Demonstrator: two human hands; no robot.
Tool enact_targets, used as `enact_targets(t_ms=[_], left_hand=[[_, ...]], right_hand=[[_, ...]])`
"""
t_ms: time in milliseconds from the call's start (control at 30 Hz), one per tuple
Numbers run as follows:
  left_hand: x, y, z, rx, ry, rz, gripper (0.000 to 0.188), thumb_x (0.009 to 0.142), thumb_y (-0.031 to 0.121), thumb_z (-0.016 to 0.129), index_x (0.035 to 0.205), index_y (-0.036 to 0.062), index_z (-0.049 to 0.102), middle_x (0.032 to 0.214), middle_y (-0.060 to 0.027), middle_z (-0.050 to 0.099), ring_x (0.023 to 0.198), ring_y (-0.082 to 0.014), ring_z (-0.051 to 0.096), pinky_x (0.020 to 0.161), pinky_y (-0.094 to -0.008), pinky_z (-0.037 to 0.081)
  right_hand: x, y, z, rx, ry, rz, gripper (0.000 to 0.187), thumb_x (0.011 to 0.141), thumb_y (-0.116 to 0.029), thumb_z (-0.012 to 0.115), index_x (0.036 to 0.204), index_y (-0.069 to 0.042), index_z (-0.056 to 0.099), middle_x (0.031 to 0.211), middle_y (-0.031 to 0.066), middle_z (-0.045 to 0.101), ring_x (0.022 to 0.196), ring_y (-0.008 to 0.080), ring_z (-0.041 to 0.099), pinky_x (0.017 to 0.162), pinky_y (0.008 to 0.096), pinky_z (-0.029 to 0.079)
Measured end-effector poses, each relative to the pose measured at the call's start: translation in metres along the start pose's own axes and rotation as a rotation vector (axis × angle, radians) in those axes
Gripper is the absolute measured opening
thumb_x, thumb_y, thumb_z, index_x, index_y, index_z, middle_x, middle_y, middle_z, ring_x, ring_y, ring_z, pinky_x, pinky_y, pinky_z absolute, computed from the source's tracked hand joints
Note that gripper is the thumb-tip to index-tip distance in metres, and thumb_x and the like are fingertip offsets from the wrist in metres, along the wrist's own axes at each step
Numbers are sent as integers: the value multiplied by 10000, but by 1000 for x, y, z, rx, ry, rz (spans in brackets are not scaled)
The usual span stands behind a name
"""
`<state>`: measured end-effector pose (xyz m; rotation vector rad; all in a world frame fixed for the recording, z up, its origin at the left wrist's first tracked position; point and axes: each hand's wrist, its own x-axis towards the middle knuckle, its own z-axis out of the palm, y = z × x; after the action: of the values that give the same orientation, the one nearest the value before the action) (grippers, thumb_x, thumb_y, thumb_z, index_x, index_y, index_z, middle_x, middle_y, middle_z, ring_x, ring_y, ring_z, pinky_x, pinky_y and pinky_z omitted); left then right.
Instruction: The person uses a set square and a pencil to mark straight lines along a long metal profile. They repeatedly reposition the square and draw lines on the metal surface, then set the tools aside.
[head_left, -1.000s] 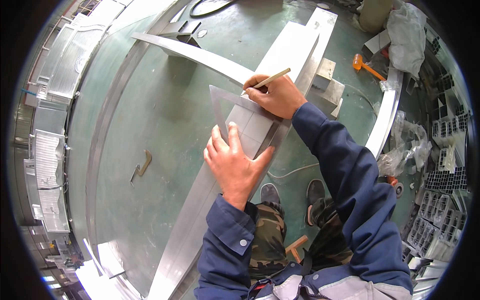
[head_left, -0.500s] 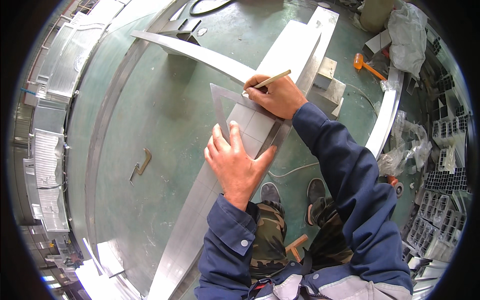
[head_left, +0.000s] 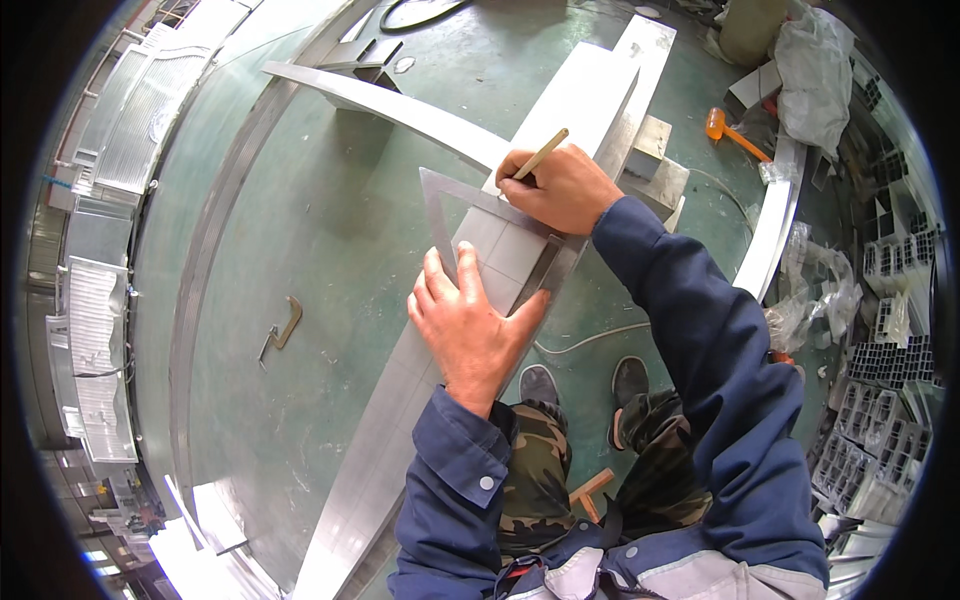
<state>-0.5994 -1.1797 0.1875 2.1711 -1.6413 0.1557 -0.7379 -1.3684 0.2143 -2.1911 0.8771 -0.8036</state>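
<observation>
A metal triangle square [head_left: 437, 200] lies across a long silver metal beam [head_left: 375, 465] with thin lines marked on its face. My left hand [head_left: 468, 320] spans the square, fingers on its slanted leg and thumb by its thicker edge on the beam's right side, holding it against the metal. Pinched in my right hand [head_left: 563, 190] is a pencil [head_left: 543, 153], its tip down by the square's far edge. The fingers partly hide the tip. Beyond my right hand, the beam's surface is glaring white.
A curved metal strip [head_left: 400, 108] joins the beam from the left. Metal blocks [head_left: 655, 170] stand at its right. On the green floor are a C-clamp [head_left: 288, 323], an orange mallet [head_left: 735, 132], a hammer [head_left: 592, 487], a cable [head_left: 590, 341] and plastic wrap [head_left: 815, 75].
My right hand has slid slightly rightward along the square's far edge, and the pencil now stands steeper. The left hand and the square stay almost where they were.
</observation>
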Motion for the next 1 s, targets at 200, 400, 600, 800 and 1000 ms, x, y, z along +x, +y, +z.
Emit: enact_targets(t_ms=[200,400,600,800,1000], left_hand=[[0,4,-1,0,14,0,1067,768,655,951,1569,27,632,1625,-335,527,1486,-503,508,1255,-617,391],[-1,1,0,4,8,-4,1067,768,656,951,1566,20,637,1625,-332,526,1489,-502,506,1259,-615,388],[-1,2,0,6,21,0,1058,785,658,943,1564,10,639,1622,-330,530,1490,-500,502,1269,-614,376],[12,12,10,47,25,50,1108,811,671,921,1606,-22,584,1629,-350,535,1493,-505,500,1277,-621,362],[38,32,22,53,3,58,1139,827,677,906,1623,-53,544,1624,-378,529,1507,-519,494,1285,-625,353]], right_hand=[[-26,1,-27,-58,-49,-25,210,1002,-231,690,1048,-58,800,852,193,784,792,412,777,777,471,620],[-60,0,-53,-108,-83,-9,195,1015,-229,707,1046,-58,796,808,167,779,750,377,777,736,452,612],[-90,15,-33,384,332,137,183,1059,-123,782,1218,-38,812,881,98,819,724,251,773,723,368,615],[-95,35,1,267,469,46,439,1002,-53,845,1425,-64,732,1157,110,777,946,209,754,895,349,618],[-86,44,11,302,555,38,537,985,-43,862,1489,-71,679,1179,107,724,966,205,721,885,362,624]])
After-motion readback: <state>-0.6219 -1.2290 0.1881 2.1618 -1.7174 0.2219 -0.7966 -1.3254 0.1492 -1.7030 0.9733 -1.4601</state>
